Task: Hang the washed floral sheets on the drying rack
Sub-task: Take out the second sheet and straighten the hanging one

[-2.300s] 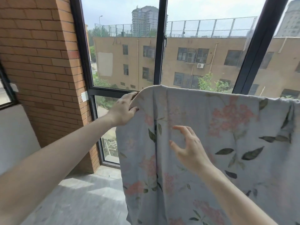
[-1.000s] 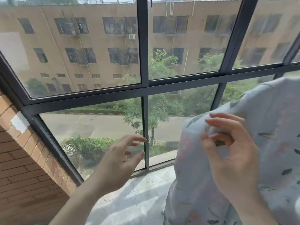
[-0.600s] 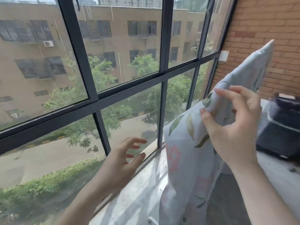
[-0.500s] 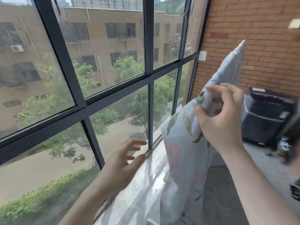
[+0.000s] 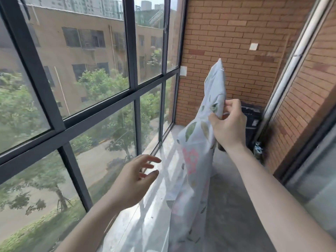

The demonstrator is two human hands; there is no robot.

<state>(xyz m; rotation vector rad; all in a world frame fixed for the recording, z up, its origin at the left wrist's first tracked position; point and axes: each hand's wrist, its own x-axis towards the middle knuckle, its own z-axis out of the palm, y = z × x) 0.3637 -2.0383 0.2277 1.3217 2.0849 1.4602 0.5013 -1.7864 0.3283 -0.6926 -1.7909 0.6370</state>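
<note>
A pale blue floral sheet (image 5: 195,160) with green leaves and pink flowers hangs edge-on down the middle of the head view, its top corner pointing up against the brick wall. My right hand (image 5: 228,124) pinches the sheet's upper edge between thumb and curled fingers. My left hand (image 5: 133,180) hovers lower left of the sheet, fingers spread and relaxed, touching nothing. The drying rack's bar is hidden under the fabric.
A large black-framed window (image 5: 134,91) runs along the left. A brick wall (image 5: 236,42) closes the far end, with a dark box (image 5: 251,119) on the floor at its foot. A brick wall and sliding door frame (image 5: 300,106) line the right. Grey concrete floor (image 5: 227,206) lies between.
The view has swung right, from facing the sheet to along the balcony. My left hand let go of the sheet's top edge and now hovers free. My right hand took hold of the upper edge.
</note>
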